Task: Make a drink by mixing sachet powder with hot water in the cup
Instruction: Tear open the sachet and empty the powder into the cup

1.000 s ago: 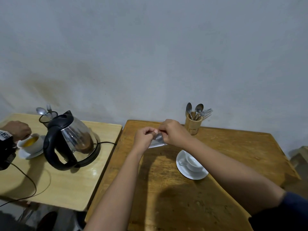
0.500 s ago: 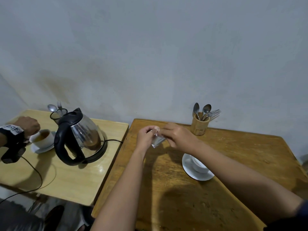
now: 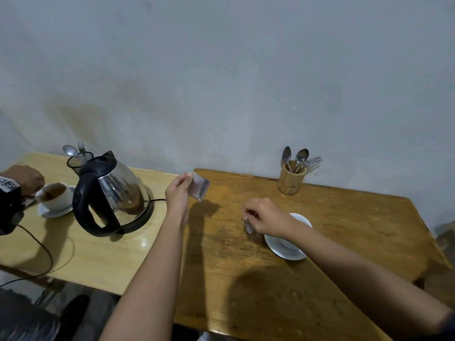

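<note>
Head view:
Left hand [image 3: 177, 194]: your grip pinches the sachet [image 3: 200, 189] at its top corner, above the desk [image 3: 344, 217].
Right hand [image 3: 267, 217]: your grip pinches a torn strip [image 3: 248, 226], beside the saucer [image 3: 285, 249].
Cup: hidden behind your right wrist.

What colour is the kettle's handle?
Black, on the kettle with its shiny steel body, seen in the head view.

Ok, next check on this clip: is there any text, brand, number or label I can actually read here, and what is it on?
Nothing here reads as a full word.
White tag on the other person's wrist, far left: dark block marks, cut by the frame edge and too blurred to read.
Sachet in the left hand: silvery face, no legible print.
Torn strip in the right hand: too small to tell.
Kettle: no visible label.
</note>
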`<action>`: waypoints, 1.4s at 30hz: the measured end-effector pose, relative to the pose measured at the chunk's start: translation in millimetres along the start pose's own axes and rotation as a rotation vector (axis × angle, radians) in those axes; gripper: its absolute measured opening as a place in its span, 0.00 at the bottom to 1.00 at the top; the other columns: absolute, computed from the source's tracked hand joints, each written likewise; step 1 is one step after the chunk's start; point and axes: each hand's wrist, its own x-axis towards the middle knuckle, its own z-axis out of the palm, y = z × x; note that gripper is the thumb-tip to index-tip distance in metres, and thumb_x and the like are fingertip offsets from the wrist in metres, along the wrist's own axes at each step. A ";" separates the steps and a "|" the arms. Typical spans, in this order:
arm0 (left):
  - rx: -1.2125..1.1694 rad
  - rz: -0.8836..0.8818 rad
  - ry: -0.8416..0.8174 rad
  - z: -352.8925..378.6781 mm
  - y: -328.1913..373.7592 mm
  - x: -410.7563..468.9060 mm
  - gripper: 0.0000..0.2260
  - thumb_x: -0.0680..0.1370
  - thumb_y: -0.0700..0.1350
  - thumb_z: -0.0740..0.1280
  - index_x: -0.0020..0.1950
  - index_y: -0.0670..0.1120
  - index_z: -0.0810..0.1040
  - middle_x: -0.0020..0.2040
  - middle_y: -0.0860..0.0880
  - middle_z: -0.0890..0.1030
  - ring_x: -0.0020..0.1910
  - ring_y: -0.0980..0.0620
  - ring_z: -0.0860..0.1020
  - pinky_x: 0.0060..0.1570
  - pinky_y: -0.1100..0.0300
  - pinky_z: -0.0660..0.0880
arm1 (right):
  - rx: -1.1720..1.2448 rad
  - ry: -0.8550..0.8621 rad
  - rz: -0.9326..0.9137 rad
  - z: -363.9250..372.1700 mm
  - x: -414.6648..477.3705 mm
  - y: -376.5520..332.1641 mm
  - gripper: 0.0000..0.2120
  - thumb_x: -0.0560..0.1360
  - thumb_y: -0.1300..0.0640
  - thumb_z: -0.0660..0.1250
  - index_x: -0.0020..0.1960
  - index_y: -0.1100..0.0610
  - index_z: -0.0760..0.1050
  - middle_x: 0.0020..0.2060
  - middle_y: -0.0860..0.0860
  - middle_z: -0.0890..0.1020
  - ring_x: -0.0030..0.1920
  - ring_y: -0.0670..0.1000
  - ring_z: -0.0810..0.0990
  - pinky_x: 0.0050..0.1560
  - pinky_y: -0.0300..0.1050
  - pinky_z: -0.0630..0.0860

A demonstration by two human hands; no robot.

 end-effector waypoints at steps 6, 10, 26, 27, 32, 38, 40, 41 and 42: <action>0.025 0.025 -0.057 -22.5 -16.4 -16.9 0.04 0.75 0.42 0.68 0.42 0.49 0.81 0.46 0.50 0.80 0.53 0.50 0.75 0.56 0.56 0.71 | 0.260 -0.091 0.432 64.6 0.1 6.5 0.14 0.69 0.69 0.57 0.40 0.54 0.77 0.35 0.51 0.78 0.36 0.48 0.75 0.38 0.40 0.73; 0.061 0.012 -0.062 -34.0 -26.5 -30.8 0.05 0.75 0.40 0.67 0.43 0.48 0.81 0.44 0.50 0.80 0.48 0.52 0.77 0.52 0.59 0.72 | 0.263 -0.177 0.532 94.0 -1.7 6.3 0.14 0.69 0.69 0.57 0.39 0.59 0.81 0.30 0.47 0.77 0.33 0.46 0.75 0.33 0.37 0.69; 0.096 -0.072 -0.327 88.8 -40.5 -71.1 0.05 0.74 0.41 0.68 0.48 0.46 0.81 0.45 0.51 0.81 0.50 0.53 0.76 0.52 0.61 0.73 | 1.022 0.293 0.576 18.0 -29.3 16.3 0.06 0.72 0.60 0.71 0.46 0.55 0.75 0.38 0.53 0.81 0.41 0.52 0.80 0.46 0.47 0.78; 0.096 -0.076 -0.346 99.2 -41.9 -73.9 0.05 0.74 0.40 0.68 0.48 0.45 0.81 0.45 0.51 0.81 0.50 0.53 0.76 0.51 0.62 0.73 | 1.026 0.346 0.576 11.9 -34.6 20.5 0.05 0.72 0.62 0.70 0.43 0.56 0.74 0.36 0.54 0.79 0.37 0.51 0.78 0.40 0.41 0.77; 0.224 -0.063 -0.470 135.7 -50.3 -87.1 0.11 0.74 0.42 0.68 0.55 0.41 0.80 0.50 0.46 0.81 0.50 0.52 0.77 0.54 0.60 0.74 | 0.951 0.528 0.675 -16.3 -69.7 49.2 0.06 0.74 0.61 0.68 0.49 0.62 0.76 0.39 0.54 0.80 0.38 0.46 0.79 0.33 0.31 0.77; 0.497 -0.048 -0.640 165.6 -67.3 -94.8 0.10 0.74 0.42 0.68 0.54 0.41 0.79 0.46 0.49 0.80 0.46 0.54 0.77 0.44 0.67 0.74 | 1.067 0.697 0.728 -39.3 -100.4 81.8 0.02 0.77 0.61 0.63 0.49 0.58 0.71 0.41 0.53 0.80 0.33 0.42 0.81 0.32 0.32 0.77; 0.555 -0.047 -0.700 173.0 -71.7 -96.1 0.08 0.73 0.40 0.69 0.51 0.41 0.78 0.40 0.50 0.78 0.40 0.55 0.76 0.39 0.69 0.74 | 1.056 0.725 0.739 -44.3 -105.3 87.3 0.03 0.77 0.63 0.63 0.48 0.57 0.70 0.40 0.54 0.79 0.35 0.46 0.80 0.32 0.32 0.78; 0.586 -0.038 -0.725 176.0 -73.5 -96.3 0.07 0.73 0.38 0.70 0.50 0.42 0.77 0.38 0.50 0.76 0.38 0.55 0.75 0.37 0.69 0.74 | 1.028 0.722 0.742 -46.5 -107.6 89.1 0.04 0.76 0.64 0.63 0.46 0.56 0.70 0.40 0.53 0.79 0.35 0.47 0.79 0.31 0.32 0.78; 0.627 -0.025 -0.750 178.3 -75.4 -95.7 0.08 0.72 0.37 0.70 0.49 0.42 0.76 0.37 0.51 0.75 0.37 0.55 0.74 0.37 0.69 0.73 | 0.976 0.702 0.754 -48.6 -109.3 90.0 0.05 0.76 0.64 0.64 0.45 0.55 0.70 0.38 0.52 0.79 0.36 0.48 0.79 0.31 0.32 0.79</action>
